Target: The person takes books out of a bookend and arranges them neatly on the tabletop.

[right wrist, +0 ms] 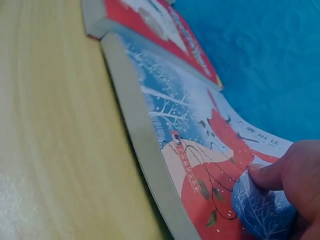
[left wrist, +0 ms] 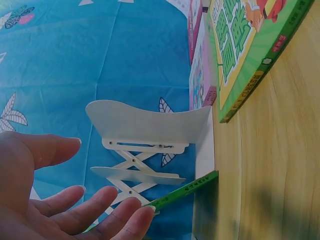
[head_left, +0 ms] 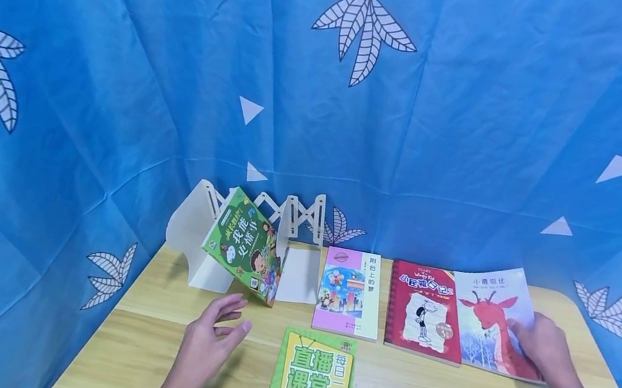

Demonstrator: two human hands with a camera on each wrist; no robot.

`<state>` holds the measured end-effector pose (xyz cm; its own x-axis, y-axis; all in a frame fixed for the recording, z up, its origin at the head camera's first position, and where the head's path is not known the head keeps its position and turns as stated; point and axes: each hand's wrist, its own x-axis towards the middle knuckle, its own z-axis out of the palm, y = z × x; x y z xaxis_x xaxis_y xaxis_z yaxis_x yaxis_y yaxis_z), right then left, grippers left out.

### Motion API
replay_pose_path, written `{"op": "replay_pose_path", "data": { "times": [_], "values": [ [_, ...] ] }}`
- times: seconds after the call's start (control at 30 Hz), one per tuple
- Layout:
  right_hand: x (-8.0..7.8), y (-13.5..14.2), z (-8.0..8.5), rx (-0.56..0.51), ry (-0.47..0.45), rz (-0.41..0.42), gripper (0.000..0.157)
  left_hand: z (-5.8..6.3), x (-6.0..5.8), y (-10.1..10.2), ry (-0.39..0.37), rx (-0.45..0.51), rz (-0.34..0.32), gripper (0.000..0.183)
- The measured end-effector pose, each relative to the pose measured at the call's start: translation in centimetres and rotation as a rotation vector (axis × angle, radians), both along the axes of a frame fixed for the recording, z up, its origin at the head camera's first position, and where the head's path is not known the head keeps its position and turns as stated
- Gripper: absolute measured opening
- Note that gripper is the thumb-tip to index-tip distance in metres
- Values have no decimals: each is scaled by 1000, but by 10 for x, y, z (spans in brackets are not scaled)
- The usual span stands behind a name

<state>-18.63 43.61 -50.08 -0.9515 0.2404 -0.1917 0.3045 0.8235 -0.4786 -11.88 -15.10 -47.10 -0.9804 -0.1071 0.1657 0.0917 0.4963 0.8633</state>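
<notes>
At the right of the table, my right hand point(head_left: 544, 346) grips the right edge of a picture book with a red deer point(head_left: 493, 322). Its thumb point(right wrist: 270, 172) lies on the cover; the other fingers are mostly hidden. My left hand point(head_left: 211, 340) is held with relaxed, parted fingers and nothing in it, just in front of a green book point(head_left: 249, 245). That book leans tilted inside a white expanding book rack point(head_left: 299, 273). In the left wrist view, fingertips overlap the green book's edge point(left wrist: 185, 191); whether they touch it I cannot tell.
A red comic diary book point(head_left: 429, 312) lies against the deer book's left side. Left of it is a pink-and-white book point(head_left: 350, 294), beside the rack. A green-and-yellow book point(head_left: 314, 375) lies at the table's front. Blue patterned cloth point(head_left: 322, 122) hangs behind.
</notes>
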Motion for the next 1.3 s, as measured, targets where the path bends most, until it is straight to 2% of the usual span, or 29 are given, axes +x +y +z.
{"op": "replay_pose_path", "data": {
  "times": [0.13,0.33,0.53,0.83,1.03,1.3],
  "values": [
    [2,0,-4,-1,-18,-29,71,0,-1,0,-13,1,6,53],
    [0,-2,-5,35,17,-44,67,-2,-5,0,-21,-18,20,54],
    [0,-3,-11,18,-30,-62,62,-4,-10,-3,-64,-20,41,55],
    [-1,0,-11,49,-31,-46,67,-6,-20,-3,-79,-27,37,58],
    [-2,1,-11,50,-52,-53,71,-3,-26,-2,-92,-57,37,62],
    [4,-7,-10,106,38,-48,67,-2,-35,-5,-137,-114,77,69]
  ]
}}
